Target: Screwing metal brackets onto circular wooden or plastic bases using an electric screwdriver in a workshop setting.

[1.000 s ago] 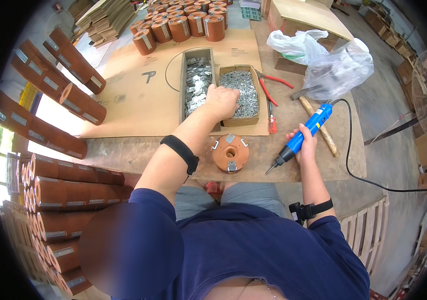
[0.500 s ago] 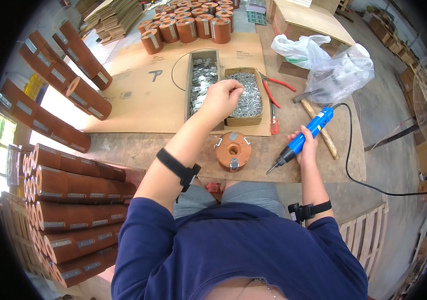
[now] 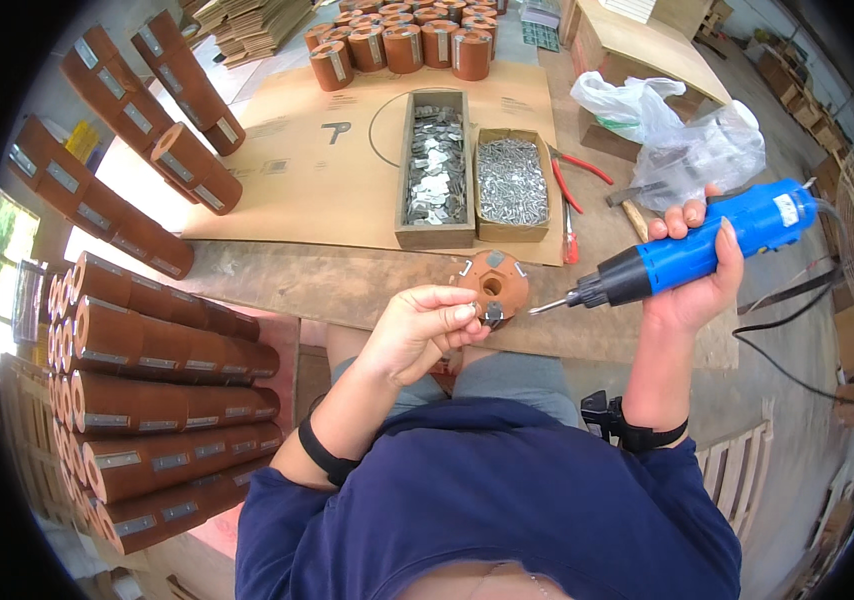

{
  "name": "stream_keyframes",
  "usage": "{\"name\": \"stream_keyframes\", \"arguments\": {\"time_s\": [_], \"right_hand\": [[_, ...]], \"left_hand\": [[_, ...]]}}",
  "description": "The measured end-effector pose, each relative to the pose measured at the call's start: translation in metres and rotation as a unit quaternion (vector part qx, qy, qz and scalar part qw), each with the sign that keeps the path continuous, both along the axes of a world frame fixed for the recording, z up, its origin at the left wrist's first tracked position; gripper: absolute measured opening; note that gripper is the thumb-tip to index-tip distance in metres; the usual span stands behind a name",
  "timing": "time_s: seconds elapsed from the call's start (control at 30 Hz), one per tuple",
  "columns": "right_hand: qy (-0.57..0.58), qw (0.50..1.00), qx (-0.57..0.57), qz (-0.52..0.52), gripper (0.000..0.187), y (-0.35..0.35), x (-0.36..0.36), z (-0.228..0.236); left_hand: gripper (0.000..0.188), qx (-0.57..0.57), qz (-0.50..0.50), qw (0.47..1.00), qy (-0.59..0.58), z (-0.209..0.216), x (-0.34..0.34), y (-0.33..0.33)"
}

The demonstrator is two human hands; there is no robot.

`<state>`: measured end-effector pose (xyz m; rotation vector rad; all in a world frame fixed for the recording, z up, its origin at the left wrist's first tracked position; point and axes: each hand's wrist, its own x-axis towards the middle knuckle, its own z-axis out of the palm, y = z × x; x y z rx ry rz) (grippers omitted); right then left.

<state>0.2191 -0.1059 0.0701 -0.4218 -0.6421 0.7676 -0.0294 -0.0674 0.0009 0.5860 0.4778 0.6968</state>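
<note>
Rnd orange block [image 3: 511,285] on desk [image 3: 287,279] nr front edge, holed face up; round, so no long axis across. L hand [image 3: 412,335] nearer: overlaps block's near-L rim in view, thumb + fingers pinched, apparently on small metal pc [image 3: 474,309]; too small to ID, can't tell if touching block. R hand [image 3: 709,285] wrapped rnd blue elec. driver [image 3: 682,262], R of block. Driver's long axis runs R to L, dipping twd bit [image 3: 552,304]; bit points at block's near-R rim, tip just beside it in view, contact unclear. Wooden tray [image 3: 434,238] of flat metal pcs + cardboard box [image 3: 510,233] of silver parts side by side beyond block.
</note>
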Motion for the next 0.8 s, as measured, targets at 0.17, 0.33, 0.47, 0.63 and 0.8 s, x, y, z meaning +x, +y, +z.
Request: {"name": "stream_keyframes", "arguments": {"time_s": [0.17, 0.33, 0.47, 0.63, 0.8], "right_hand": [[-0.102, 0.99, 0.096, 0.018, 0.047, -0.015, -0.045, 0.018], [-0.148, 0.983, 0.109, 0.009, 0.05, -0.02, -0.056, 0.019], [-0.148, 0.982, 0.114, 0.012, 0.052, -0.022, -0.06, 0.021], [-0.149, 0.982, 0.114, 0.024, 0.056, -0.023, -0.061, 0.024], [-0.17, 0.982, 0.075, 0.032, 0.058, -0.019, -0.063, 0.028]], "left_hand": [[0.014, -0.016, -0.032, 0.997, -0.071, -0.005, 0.003, -0.01], [0.013, 0.007, -0.055, 0.99, -0.13, -0.007, 0.003, -0.016], [0.012, 0.0, -0.052, 0.992, -0.117, -0.006, 0.002, -0.021], [0.011, 0.018, -0.045, 0.995, -0.092, -0.002, 0.001, -0.022], [0.003, 0.304, -0.003, 0.934, 0.189, 0.004, 0.009, -0.016]]}}
